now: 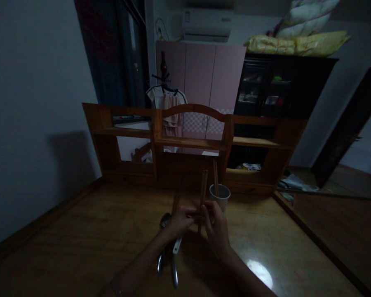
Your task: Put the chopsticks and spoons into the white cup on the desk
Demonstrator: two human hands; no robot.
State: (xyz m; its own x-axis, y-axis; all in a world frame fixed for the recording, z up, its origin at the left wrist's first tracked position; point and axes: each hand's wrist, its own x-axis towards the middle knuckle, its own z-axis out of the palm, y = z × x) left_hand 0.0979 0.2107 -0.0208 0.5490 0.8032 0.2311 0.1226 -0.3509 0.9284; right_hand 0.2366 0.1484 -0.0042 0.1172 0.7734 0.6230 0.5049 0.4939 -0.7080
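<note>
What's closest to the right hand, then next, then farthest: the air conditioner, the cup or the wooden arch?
From the right hand, in the head view:
1. Cup: just beyond the hand.
2. Wooden arch: at the desk's back, above the middle shelf.
3. Air conditioner: high on the far wall.

I have a glossy, yellow-brown wooden table (105,231) in front of me, with a wooden shelf unit (190,143) along its far edge. On the tabletop near the middle lie a dark-looking spoon (165,220), a white handle (177,246) and two shiny metal handles (174,272), close together, with chopsticks (175,203) just beyond. To my right a pale cup (224,202) stands upright.
</note>
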